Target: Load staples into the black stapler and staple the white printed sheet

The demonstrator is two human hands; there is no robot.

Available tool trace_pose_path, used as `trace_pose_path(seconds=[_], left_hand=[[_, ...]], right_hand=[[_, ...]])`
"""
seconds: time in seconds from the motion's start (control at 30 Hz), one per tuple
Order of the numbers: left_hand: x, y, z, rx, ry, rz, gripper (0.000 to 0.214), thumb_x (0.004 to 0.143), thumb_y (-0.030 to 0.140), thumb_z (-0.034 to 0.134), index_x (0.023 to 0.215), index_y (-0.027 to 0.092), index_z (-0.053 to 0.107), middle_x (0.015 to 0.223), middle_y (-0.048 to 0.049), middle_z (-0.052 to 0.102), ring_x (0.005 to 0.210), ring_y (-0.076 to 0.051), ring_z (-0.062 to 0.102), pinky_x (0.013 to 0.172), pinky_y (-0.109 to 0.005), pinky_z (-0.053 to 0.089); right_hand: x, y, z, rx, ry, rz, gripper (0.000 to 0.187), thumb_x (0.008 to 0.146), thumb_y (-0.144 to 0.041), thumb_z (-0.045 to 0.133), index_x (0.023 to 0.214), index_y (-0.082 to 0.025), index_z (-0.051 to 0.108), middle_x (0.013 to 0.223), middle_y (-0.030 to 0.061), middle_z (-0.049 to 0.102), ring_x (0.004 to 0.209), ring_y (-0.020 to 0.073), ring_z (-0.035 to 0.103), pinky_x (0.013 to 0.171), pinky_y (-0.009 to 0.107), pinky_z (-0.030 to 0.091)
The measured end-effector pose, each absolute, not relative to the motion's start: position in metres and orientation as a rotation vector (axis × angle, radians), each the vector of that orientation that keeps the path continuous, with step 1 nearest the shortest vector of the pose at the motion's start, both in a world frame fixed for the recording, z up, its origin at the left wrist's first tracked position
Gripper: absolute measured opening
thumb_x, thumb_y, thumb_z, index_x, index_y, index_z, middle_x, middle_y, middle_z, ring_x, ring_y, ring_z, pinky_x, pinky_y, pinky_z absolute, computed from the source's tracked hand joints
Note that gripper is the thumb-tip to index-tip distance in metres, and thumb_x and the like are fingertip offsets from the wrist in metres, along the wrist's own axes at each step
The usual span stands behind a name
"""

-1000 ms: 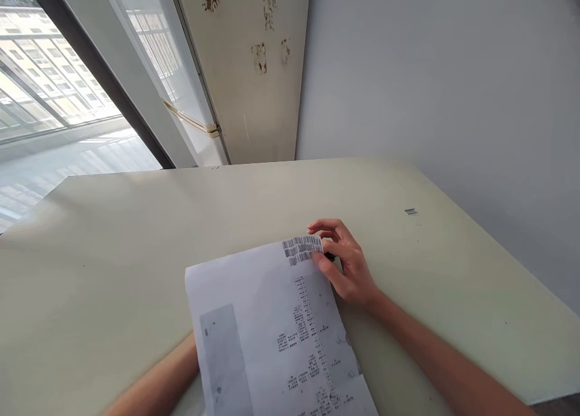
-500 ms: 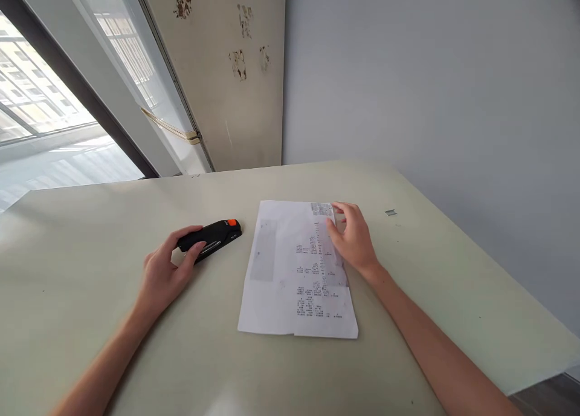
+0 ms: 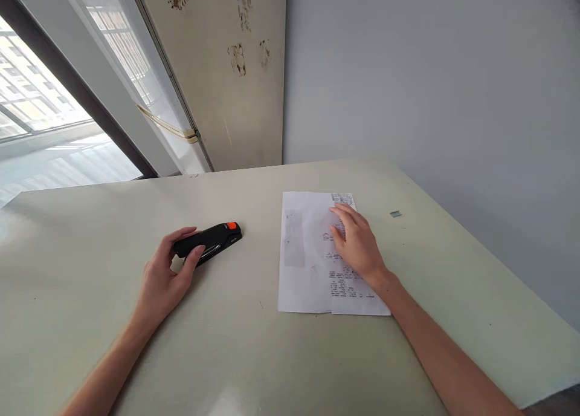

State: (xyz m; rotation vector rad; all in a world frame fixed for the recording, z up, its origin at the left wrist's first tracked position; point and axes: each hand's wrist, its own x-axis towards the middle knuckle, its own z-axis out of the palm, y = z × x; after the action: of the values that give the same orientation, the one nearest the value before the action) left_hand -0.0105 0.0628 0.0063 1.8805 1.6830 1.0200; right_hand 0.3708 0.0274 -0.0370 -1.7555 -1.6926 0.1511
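On the left of the bench [image 3: 226, 355]: the left hand [image 3: 165, 277] is clamping round the rear part of a black stapler [image 3: 211, 239], its thumb pressing on the near side and its fingers reaching over the far side.
Stapler: it is pointing right and slightly far, its orange tip [image 3: 232, 225] facing the paper [image 3: 306, 283] across a bare stretch of bench.
Paper: it is lying flat just right of the middle, its near edge showing 1 small step.
Print: 1 barcode patch [image 3: 342, 198] is filling the far right corner, 1 grey block [image 3: 294, 239] is running down the left part, and rows of small dark characters are running down the right half, too small to read.
Right hand [image 3: 360, 243]: it is reaching over the right half of the paper, fingers and thumb standing apart and pointing left and far, covering some of the print; how firmly it is pressing, I cannot tell.
2 hands: they are staying well apart, with the stapler and part of the paper between them.
Right of the paper: 1 small grey strip [image 3: 396, 214] is lying on the bench.
Far side: 1 stained beige panel [image 3: 258, 113] is standing beside the plain wall [image 3: 408, 71].
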Motion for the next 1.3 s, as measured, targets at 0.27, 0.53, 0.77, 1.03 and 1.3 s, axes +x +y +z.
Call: trace_pose_path(seconds=[0.27,0.53,0.77,1.03,1.3], left_hand=[[-0.009,0.060,0.017,1.585,1.655,0.858,0.055,0.082,0.069,0.073,0.119,0.029,0.073,0.104,-0.0039,0.079,0.099,-0.027,0.073,0.071,-0.028,0.058],[-0.001,0.050,0.013,1.675,1.448,0.786,0.055,0.086,0.065,0.072,0.125,0.026,0.072,0.106,-0.0054,0.079,0.100,-0.029,0.074,0.082,-0.033,0.061],[0.016,0.039,0.011,1.687,1.251,0.740,0.050,0.089,0.059,0.072,0.125,0.024,0.071,0.111,-0.0071,0.079,0.097,-0.028,0.073,0.079,-0.033,0.060],[0.032,0.028,0.009,1.704,1.082,0.663,0.041,0.089,0.052,0.074,0.119,0.025,0.075,0.102,-0.0074,0.080,0.087,-0.027,0.073,0.071,-0.033,0.058],[0.026,0.032,0.012,1.598,0.920,0.739,0.048,0.093,0.056,0.067,0.129,0.025,0.072,0.133,-0.0122,0.072,0.113,-0.034,0.068,0.092,-0.040,0.056]], right_hand=[[0.352,0.020,-0.032,-1.623,-1.705,0.415,0.034,0.099,-0.031,0.058,0.132,-0.028,0.064,0.145,0.0059,0.066,0.138,0.0267,0.058,0.115,0.050,0.049],[0.366,0.024,-0.029,-1.664,-1.599,0.461,0.035,0.097,-0.026,0.059,0.130,-0.029,0.066,0.145,0.0056,0.067,0.138,0.0272,0.059,0.104,0.047,0.056],[0.347,0.014,-0.013,-1.550,-1.518,0.553,0.024,0.096,-0.033,0.061,0.119,-0.029,0.070,0.127,0.0057,0.074,0.117,0.0269,0.070,0.091,0.044,0.060],[0.308,-0.009,0.016,-1.330,-1.322,1.468,0.039,0.103,-0.054,0.054,0.128,-0.025,0.064,0.075,0.0006,0.074,0.065,0.0185,0.074,0.059,0.032,0.059],[0.292,-0.017,0.010,-1.212,-1.175,1.705,0.043,0.101,-0.059,0.056,0.127,-0.025,0.065,0.121,0.0112,0.072,0.095,0.0246,0.079,0.055,0.029,0.063]])
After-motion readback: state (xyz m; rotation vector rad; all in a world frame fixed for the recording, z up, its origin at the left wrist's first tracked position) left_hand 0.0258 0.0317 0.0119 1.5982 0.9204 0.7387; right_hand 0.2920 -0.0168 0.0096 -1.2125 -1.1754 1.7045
